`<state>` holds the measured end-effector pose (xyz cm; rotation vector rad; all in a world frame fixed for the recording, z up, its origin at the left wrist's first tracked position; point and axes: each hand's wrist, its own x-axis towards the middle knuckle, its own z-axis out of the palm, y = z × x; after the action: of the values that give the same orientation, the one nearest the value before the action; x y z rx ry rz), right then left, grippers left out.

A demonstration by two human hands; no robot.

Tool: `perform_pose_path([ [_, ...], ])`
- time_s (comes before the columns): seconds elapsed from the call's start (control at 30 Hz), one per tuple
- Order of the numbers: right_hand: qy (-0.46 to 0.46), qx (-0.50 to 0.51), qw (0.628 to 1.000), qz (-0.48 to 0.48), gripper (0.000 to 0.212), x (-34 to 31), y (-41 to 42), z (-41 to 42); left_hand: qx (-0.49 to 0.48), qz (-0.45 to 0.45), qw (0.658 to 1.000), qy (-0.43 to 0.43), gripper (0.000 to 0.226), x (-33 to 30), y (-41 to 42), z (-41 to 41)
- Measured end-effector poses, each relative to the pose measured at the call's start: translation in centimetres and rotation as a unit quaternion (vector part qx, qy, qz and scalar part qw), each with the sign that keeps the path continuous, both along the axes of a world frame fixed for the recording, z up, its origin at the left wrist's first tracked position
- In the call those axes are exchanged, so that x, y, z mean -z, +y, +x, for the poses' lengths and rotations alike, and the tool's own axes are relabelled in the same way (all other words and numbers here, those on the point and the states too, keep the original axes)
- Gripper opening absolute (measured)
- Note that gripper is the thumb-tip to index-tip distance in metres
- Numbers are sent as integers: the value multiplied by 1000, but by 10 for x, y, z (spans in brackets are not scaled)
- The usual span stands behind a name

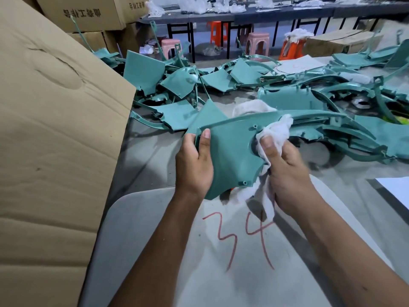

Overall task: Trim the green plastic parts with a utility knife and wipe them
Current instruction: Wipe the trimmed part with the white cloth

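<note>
Cardboard fills the left edge: a large tan corrugated carton (55, 140) stands against the bench's left side, with more brown printed boxes (88, 12) stacked behind it at the far left corner. Just right of the carton, the left hand (194, 165) grips the left edge of a flat teal-green moulded plastic panel (230, 151), thumb on its face and fingers curled behind, holding it tilted above the near part of the grey bench (141, 151). Under both forearms lies a pale rounded board marked "34" in red (221, 251). On the panel's right edge, the right hand (287, 173) clutches a crumpled white cloth (276, 131), thumb pressing it against the plastic. Beyond, a loose heap of matching green plastic parts (287, 94) spreads across the bench's far side to its right edge.
</note>
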<state>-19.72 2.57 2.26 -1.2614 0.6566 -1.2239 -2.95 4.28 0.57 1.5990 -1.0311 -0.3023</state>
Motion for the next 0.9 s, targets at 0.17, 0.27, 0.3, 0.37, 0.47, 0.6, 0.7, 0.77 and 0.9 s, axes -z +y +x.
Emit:
perform_pose_path([
  [0.17, 14, -31, 995, -91, 11, -5, -5, -13, 59, 28, 996, -66, 40, -2, 3, 0],
  [0.27, 5, 34, 995, -92, 9, -4, -6, -14, 79, 56, 995, -28, 49, -4, 0, -4],
  [0.3, -8, 59, 995, -77, 14, -3, -7, -13, 82, 61, 995, -18, 52, -5, -1, -6],
  [0.37, -47, 87, 994, -39, 20, -3, -8, -10, 89, 63, 994, -3, 55, -7, -2, -8],
  [0.47, -173, 99, 979, 42, 22, -8, -16, -16, 85, 67, 994, 11, 55, -5, 0, -2],
  [0.6, -174, 92, 966, 168, 36, -4, -30, -40, 98, 73, 986, 112, 56, -2, 1, 4],
  [0.7, -128, 126, 965, 190, 36, 4, -31, -36, 102, 77, 979, 156, 60, -3, 0, 0],
  [0.77, -89, 232, 964, 94, 29, 5, -35, -32, 89, 72, 971, 210, 58, -6, 1, 4],
  [0.9, -27, 418, 908, 3, 17, 7, -48, -39, -12, 31, 993, 109, 53, -14, 8, 38],
])
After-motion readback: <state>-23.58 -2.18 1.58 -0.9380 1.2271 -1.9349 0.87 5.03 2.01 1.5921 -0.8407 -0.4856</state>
